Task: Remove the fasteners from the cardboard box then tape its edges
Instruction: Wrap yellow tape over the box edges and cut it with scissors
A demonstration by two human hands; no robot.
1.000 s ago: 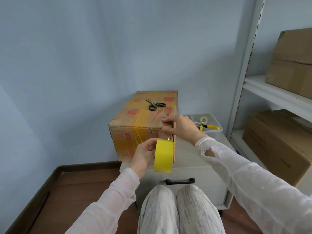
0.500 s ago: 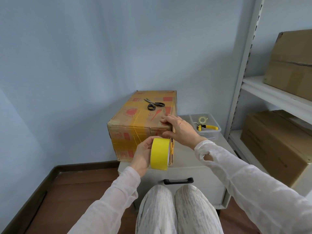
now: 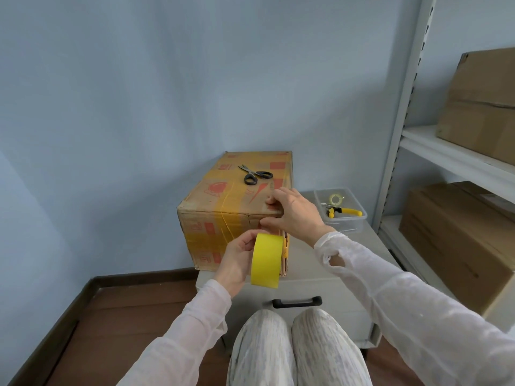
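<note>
Faced a pale blue wall (image 3: 139,107) above a brown wooden floor (image 3: 125,316), from a seat before a low white drawer cabinet (image 3: 320,274). Found the cardboard box (image 3: 223,196) standing on that cabinet, far end close to the wall, near end turned to the seat, old yellowish tape crossing its lid and front. Saw black-handled scissors (image 3: 255,175) lying on the lid, well back from the working corner, probably within reach for cutting the strip.

Held the yellow tape roll (image 3: 266,260) in the left grip (image 3: 237,259), fingers curled round its rim. Stood the roll on edge just beside the box's near right vertical edge, likely so the strip could run straight along it. Set the right grip (image 3: 295,213) across the near right top corner: fingers laid over the lid, thumb pressed on the front face, enclosing nothing, apparently pinning the tape's start. Could not see the tape end beneath it.

Noted, further right on the cabinet top, a clear plastic tub (image 3: 348,225) with yellow-handled pliers (image 3: 344,211) and small metal bits, perhaps pulled fasteners; too small to tell. Ended at white shelving (image 3: 446,154) loaded with brown cartons (image 3: 479,107).
</note>
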